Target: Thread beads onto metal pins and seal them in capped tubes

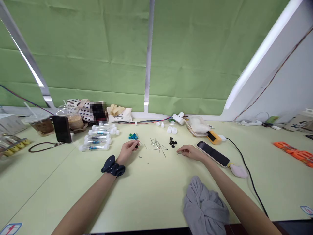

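Observation:
My left hand point(127, 150), with a dark scrunchie point(113, 166) at the wrist, has its fingers closed round a small black part point(136, 146). Just behind it lie small blue-green parts point(133, 136). Thin metal pins point(157, 144) are scattered between my hands. Several black round parts point(173, 142) sit to the right of the pins. My right hand point(189, 152) rests low over the table, thumb and fingertips together at a tiny thin piece point(179, 153) too small to name. A few tiny grey bits point(140, 157) lie nearer to me.
Clear tubes with white caps point(95, 147) lie at the left, beside an upright phone point(62, 129) and drink cups point(41, 124). White caps point(171, 130) lie at the back. A phone point(213, 153), a black cable point(246, 168) and grey cloth point(204, 209) are at the right.

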The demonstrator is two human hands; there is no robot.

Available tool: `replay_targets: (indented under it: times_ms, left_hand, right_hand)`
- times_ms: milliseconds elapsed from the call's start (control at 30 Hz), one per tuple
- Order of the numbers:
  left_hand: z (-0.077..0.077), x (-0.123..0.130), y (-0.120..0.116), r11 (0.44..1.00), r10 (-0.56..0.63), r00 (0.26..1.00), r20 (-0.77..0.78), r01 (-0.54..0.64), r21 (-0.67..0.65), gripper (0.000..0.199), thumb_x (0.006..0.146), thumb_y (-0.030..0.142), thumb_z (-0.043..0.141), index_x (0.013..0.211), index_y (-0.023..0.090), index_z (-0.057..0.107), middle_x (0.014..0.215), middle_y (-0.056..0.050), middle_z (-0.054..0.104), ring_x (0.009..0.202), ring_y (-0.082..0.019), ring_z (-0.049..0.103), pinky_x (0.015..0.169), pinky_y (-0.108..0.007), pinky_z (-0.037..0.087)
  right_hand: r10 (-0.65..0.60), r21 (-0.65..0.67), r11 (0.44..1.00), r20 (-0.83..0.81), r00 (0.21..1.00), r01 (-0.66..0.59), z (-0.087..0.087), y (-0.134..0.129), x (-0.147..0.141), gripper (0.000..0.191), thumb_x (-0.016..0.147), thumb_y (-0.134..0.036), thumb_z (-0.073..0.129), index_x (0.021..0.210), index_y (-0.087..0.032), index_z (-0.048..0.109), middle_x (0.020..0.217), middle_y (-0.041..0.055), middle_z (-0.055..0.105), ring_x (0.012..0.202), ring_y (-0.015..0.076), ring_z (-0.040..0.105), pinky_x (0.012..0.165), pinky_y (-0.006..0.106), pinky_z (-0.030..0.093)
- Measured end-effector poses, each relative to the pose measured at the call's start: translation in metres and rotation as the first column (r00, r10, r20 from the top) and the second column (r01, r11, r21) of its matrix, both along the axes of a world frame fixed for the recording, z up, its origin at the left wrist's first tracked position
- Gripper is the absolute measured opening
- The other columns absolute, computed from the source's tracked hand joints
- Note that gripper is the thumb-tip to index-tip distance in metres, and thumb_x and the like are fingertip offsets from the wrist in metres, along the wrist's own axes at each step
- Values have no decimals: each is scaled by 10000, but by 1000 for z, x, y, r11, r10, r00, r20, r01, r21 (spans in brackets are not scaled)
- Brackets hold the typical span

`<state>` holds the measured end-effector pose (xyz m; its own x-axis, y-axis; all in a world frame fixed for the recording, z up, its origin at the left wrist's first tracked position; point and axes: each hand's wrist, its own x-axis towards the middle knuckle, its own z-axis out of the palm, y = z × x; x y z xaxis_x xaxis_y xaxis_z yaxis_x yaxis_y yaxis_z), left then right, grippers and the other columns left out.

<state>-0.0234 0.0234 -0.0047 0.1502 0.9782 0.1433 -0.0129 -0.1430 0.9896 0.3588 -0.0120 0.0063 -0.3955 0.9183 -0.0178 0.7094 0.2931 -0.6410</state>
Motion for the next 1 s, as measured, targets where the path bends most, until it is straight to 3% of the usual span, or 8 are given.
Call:
replay_targets:
  times_ms: [533,1000]
  left_hand:
    - [-6,-1,3,1000,-21,1000,11,21,0,421,733,486,605,955,135,672,884,-91,657,688,-146,555,615,-250,430]
    - [1,2,-1,1000,-8,1000,1,8,2,439,717,507,607,932,131,678,876,-98,660,670,-146,546,601,-250,425]
  right_hand:
    - [21,-35,999,-5,1000,-21,-3,0,1,296,737,-205,516,976,-204,689,878,57,630,703,138,515,672,264,419]
    - [55,-13,998,13,998,-54,-3,-5,-3,316,778,-167,467,990,-229,692,881,59,597,754,142,551,704,257,432]
